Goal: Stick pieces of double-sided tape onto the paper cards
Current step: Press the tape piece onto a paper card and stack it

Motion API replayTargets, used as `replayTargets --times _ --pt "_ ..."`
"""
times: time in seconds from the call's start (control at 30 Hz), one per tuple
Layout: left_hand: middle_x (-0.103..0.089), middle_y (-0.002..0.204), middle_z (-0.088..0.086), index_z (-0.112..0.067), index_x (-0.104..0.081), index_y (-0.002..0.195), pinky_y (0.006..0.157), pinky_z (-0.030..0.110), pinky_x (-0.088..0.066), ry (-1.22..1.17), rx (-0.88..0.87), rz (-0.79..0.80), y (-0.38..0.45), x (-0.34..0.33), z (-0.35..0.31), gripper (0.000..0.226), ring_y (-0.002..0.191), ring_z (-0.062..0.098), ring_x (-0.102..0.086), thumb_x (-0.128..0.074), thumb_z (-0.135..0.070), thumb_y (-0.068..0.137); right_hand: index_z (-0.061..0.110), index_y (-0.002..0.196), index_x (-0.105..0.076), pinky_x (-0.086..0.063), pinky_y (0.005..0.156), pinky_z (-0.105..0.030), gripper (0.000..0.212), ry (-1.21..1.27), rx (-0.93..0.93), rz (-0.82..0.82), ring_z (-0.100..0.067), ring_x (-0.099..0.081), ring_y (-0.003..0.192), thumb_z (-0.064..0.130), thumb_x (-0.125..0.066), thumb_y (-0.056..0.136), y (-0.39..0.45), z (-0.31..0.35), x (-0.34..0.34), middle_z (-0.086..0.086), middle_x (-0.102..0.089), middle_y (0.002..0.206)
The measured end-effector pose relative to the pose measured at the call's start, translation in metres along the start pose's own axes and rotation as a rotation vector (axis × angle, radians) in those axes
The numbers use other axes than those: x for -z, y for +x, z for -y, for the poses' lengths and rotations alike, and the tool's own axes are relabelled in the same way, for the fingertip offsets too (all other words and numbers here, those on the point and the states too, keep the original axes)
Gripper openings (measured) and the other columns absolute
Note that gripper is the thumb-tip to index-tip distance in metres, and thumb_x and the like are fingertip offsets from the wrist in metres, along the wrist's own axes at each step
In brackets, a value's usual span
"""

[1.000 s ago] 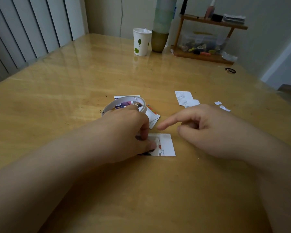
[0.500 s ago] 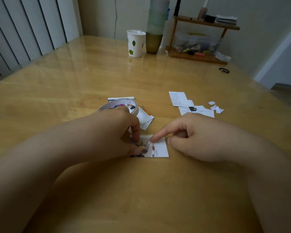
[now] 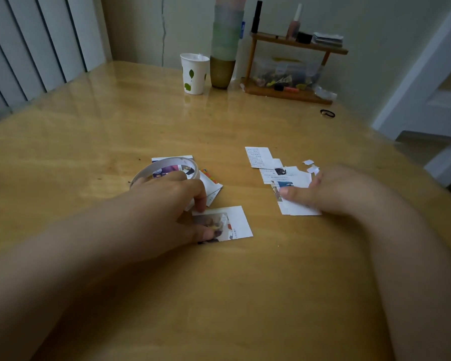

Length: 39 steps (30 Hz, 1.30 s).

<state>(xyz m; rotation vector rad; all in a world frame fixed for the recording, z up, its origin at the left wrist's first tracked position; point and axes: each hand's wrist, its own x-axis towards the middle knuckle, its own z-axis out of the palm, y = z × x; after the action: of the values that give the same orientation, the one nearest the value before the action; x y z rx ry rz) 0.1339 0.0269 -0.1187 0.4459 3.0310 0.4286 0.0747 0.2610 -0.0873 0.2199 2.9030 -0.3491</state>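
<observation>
A photo card [image 3: 238,222] lies on the wooden table [image 3: 89,142] in front of me. My left hand [image 3: 167,207] grips a white roll of double-sided tape [image 3: 146,173], and its thumb presses on the card's left part. Beneath the roll sits a small stack of cards [image 3: 214,187]. To the right lies a spread of cards [image 3: 261,157]. My right hand [image 3: 333,188], blurred, rests on that spread's near end with the thumb stretched left. Small white paper scraps [image 3: 308,162] lie just beyond its fingertips.
At the table's far edge stand a white paper cup with leaf prints [image 3: 194,74], a tall green-and-gold bottle [image 3: 223,71] and a small wooden shelf [image 3: 287,92] full of odds and ends. A black hair tie [image 3: 327,113] lies near the right edge.
My right hand left the photo card, where its index finger had been pressing, and moved right onto the spread of cards. My left hand stayed on the roll and card.
</observation>
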Motion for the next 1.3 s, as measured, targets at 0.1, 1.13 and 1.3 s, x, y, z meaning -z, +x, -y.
replayTargets --times 0.1,1.13,1.3 --pt "-0.039 0.09 -0.019 -0.038 -0.041 0.086 0.064 0.019 -0.027 -0.005 -0.023 -0.004 -0.0001 -0.001 0.0008 0.03 0.087 0.004 -0.041 -0.051 -0.063 0.072 0.025 0.109 -0.056 -0.027 0.054 -0.022 0.054 -0.079 0.046 -0.006 -0.013 -0.045 0.091 0.066 -0.062 0.074 0.0007 0.002 -0.0047 0.003 -0.046 0.14" --pt "-0.041 0.084 -0.018 -0.039 -0.042 0.09 0.08 0.024 -0.035 -0.021 -0.025 -0.018 -0.0009 -0.0008 0.0024 0.029 0.098 0.004 -0.043 -0.05 -0.062 0.074 0.049 0.117 -0.059 -0.05 0.066 -0.016 0.051 0.528 0.512 -0.108 0.005 -0.065 0.08 0.02 -0.077 0.078 -0.0008 0.0063 -0.0098 0.018 -0.07 0.094" --pt "-0.041 0.084 -0.018 -0.039 -0.042 0.089 0.077 0.023 -0.034 -0.039 -0.021 -0.013 -0.0012 0.0001 0.0021 0.029 0.1 0.005 -0.044 -0.052 -0.062 0.074 0.049 0.11 -0.062 -0.046 0.063 -0.012 0.043 0.479 0.512 -0.138 0.0 -0.063 0.085 0.023 -0.076 0.079 -0.0013 0.0068 -0.0092 0.018 -0.065 0.103"
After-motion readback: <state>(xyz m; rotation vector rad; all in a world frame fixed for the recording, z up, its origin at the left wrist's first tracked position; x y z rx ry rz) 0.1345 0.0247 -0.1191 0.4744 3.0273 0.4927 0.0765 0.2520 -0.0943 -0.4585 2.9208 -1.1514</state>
